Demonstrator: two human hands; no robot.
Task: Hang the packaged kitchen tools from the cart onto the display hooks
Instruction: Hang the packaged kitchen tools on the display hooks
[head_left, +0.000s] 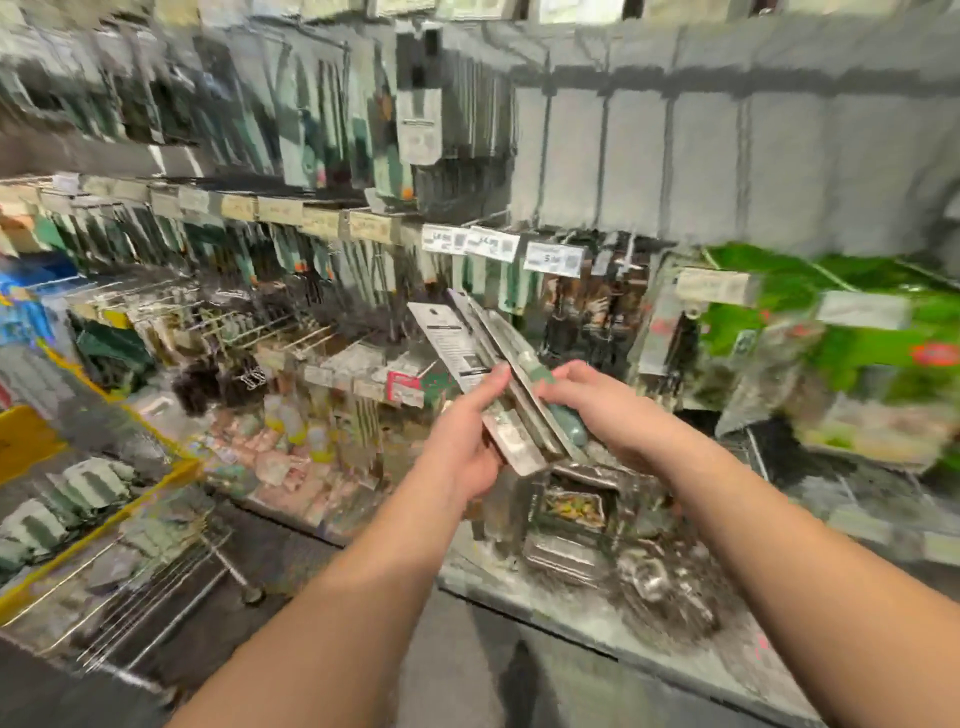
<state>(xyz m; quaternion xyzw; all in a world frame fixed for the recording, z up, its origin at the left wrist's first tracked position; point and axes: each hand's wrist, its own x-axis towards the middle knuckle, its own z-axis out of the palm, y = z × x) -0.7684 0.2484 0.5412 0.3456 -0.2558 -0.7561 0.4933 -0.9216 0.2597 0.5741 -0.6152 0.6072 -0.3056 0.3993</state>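
Note:
A small stack of packaged kitchen tools (498, 364), flat cards with grey-green handled utensils, is held tilted in the middle of the head view. My left hand (467, 441) grips the stack's lower end from the left. From the right, my right hand (587, 400) holds the same stack, its fingers curled over the edge. Behind them the display hooks (291, 332) jut out from the wall, some bare, many carrying hung packages (311, 130). The whole frame is motion-blurred.
Price tags (470, 241) line the hook rails. Green packages (841, 338) hang at the right. A grey shelf or cart edge (571, 618) with metal items lies below my hands. A yellow-framed wire cart (104, 519) with packages stands at the lower left.

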